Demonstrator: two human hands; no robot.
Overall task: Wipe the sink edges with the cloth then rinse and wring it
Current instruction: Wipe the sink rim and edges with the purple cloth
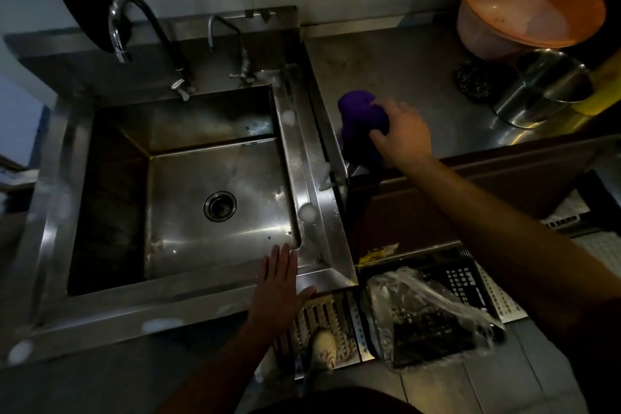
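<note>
A steel sink fills the left and middle of the head view, with soap suds along its right rim. A purple cloth lies on the steel counter just right of the sink, hanging partly over the counter's front edge. My right hand grips the cloth from the right, fingers curled around it. My left hand rests flat on the sink's front rim near the right corner, fingers straight. Two taps stand behind the basin, and no water runs from them.
On the counter at the back right sit an orange bowl, a steel pot and a small dark round object. Below the counter, a black crate holds a plastic bag. My foot stands on a perforated floor grate.
</note>
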